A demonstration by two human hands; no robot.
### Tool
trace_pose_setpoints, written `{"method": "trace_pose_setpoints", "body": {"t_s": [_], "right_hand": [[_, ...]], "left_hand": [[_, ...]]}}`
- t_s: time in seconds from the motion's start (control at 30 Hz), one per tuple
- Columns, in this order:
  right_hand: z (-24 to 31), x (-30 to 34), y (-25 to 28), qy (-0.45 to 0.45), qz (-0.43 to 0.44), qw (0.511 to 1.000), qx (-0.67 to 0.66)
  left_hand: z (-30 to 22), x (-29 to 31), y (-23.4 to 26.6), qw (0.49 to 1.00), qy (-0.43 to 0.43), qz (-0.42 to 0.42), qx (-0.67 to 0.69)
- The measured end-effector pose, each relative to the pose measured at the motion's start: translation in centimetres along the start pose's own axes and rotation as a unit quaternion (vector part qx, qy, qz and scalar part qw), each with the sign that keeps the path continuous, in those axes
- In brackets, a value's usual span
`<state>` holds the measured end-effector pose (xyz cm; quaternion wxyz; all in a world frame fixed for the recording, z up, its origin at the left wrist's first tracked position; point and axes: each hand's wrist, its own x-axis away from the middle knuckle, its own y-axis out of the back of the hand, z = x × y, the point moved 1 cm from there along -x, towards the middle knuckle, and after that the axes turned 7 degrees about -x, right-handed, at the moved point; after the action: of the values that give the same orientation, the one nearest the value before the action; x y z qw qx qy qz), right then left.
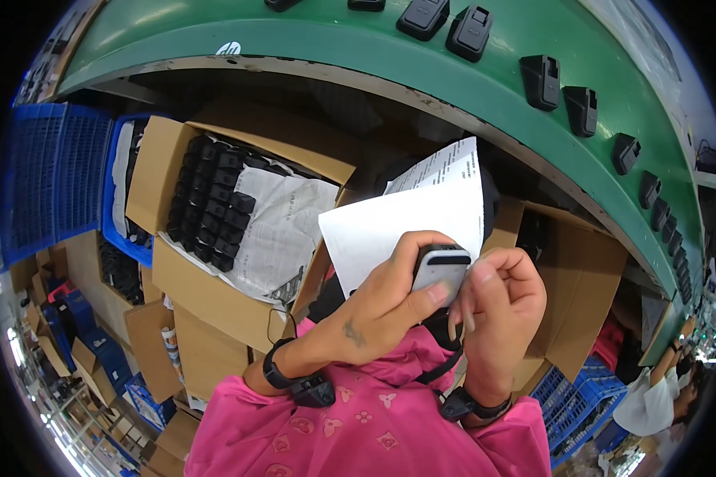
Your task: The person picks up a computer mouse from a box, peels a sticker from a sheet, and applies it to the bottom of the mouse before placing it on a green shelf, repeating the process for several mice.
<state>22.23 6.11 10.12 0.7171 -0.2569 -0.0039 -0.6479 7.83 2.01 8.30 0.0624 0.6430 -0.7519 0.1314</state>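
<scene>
My left hand [378, 310] grips a small black device with a pale grey face [441, 270], thumb pressed along its front. My right hand [497, 310] is closed around the same device from the right, fingertips at its edge. A sheet of white paper [410, 219] stands behind the device, tucked between my left fingers and it. Both wrists wear black bands, and pink sleeves cover my forearms.
A green conveyor belt [334, 40] curves across the top carrying several black devices [469, 32]. Below it an open cardboard box [215, 294] holds rows of black devices on printed paper. Blue crates [48, 175] stand left; another person [652, 397] works at lower right.
</scene>
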Motion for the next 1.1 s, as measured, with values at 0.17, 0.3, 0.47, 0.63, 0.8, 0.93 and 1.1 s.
{"method": "trace_pose_setpoints", "body": {"t_s": [0.17, 0.3, 0.47, 0.63, 0.8, 0.93, 1.1], "right_hand": [[-0.5, -0.7, 0.0, -0.008, -0.008, 1.0, -0.012], [-0.3, -0.9, -1.2, -0.038, 0.005, 0.992, 0.117], [-0.9, -1.6, -0.2, -0.045, 0.009, 0.998, 0.049], [-0.7, -2.6, 3.0, -0.028, 0.002, 0.995, 0.091], [-0.8, -3.3, 4.4, 0.006, -0.035, 0.991, 0.127], [-0.6, -3.6, 3.9, 0.004, -0.028, 0.989, 0.148], [-0.9, -3.8, 4.1, 0.008, -0.031, 0.986, 0.166]], "left_hand": [[1.0, 0.4, 0.5, 0.994, 0.031, -0.023, 0.105], [0.6, 0.7, 1.1, 0.995, 0.045, 0.014, 0.089], [0.5, 2.1, 4.0, 0.998, -0.03, -0.024, 0.052], [4.8, 4.4, 12.2, 0.908, 0.009, -0.417, 0.021], [16.9, 4.6, 23.0, 0.696, 0.307, -0.561, -0.327], [21.1, 1.3, 26.4, 0.665, 0.352, -0.505, -0.422], [22.7, -0.6, 28.1, 0.624, 0.409, -0.442, -0.497]]}}
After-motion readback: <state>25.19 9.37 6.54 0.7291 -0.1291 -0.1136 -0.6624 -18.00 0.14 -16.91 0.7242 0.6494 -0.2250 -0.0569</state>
